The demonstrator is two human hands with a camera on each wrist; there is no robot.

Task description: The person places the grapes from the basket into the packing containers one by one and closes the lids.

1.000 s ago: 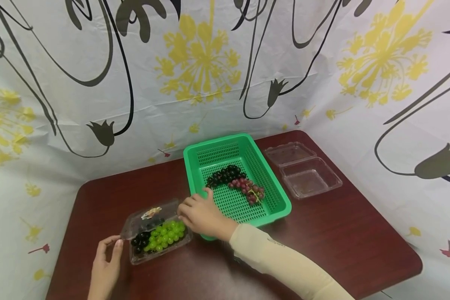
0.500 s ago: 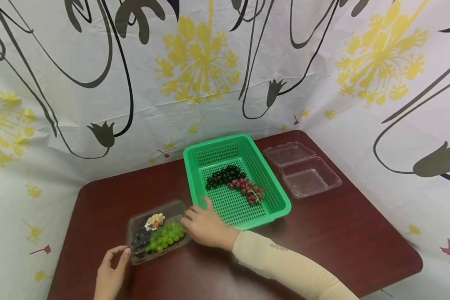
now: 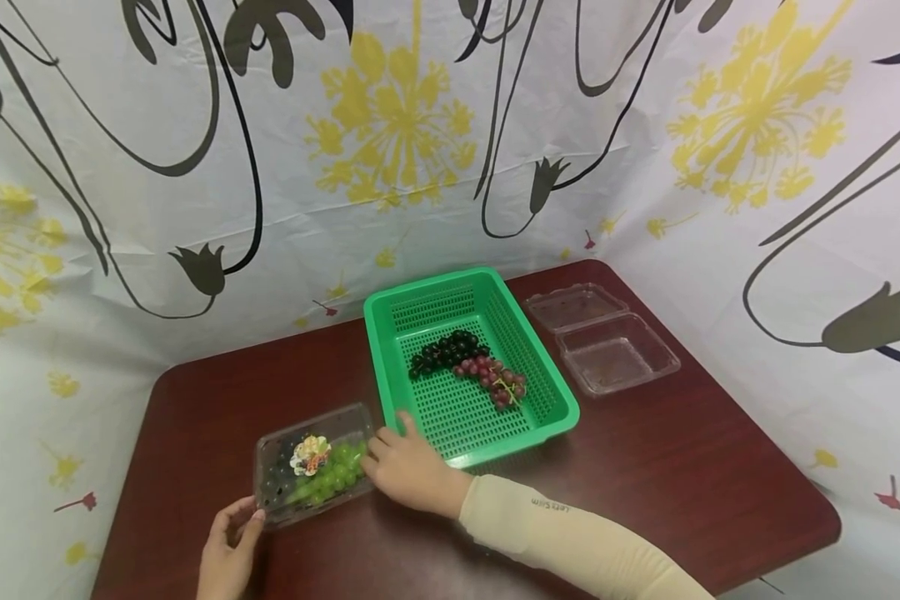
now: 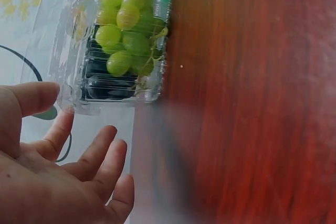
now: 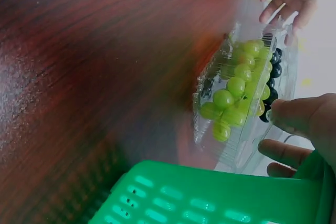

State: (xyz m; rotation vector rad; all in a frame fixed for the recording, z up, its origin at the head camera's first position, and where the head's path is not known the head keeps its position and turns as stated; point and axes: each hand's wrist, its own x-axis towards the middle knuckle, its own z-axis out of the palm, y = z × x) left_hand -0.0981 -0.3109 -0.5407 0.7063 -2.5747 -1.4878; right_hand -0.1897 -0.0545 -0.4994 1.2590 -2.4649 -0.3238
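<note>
A clear plastic clamshell container (image 3: 348, 423) with a fruit label on its lid lies on the left of the table in the head view. Through the lowered lid show green grapes (image 3: 337, 477) and, to their left, black grapes (image 3: 273, 487). My left hand (image 3: 228, 546) pinches the container's near-left corner; in the left wrist view, thumb and index fingertip meet at the lid's corner and the other fingers spread free. At the opposite end, my right hand (image 3: 408, 473) grips the edge, its thumb (image 5: 291, 115) on the lid side and fingers (image 5: 283, 153) at the end wall.
Close behind my right hand stands a green perforated basket (image 3: 521, 437), holding a bunch of black grapes (image 3: 453, 350) and one of red grapes (image 3: 495, 385). Farther right lies another clear clamshell (image 3: 617, 360), its lid folded back. A patterned cloth (image 3: 435, 225) hangs behind the table (image 3: 720, 483).
The container's lid has come down from its raised position over the grapes. My left hand has shifted slightly right with the corner; my right hand has moved slightly toward the front and right.
</note>
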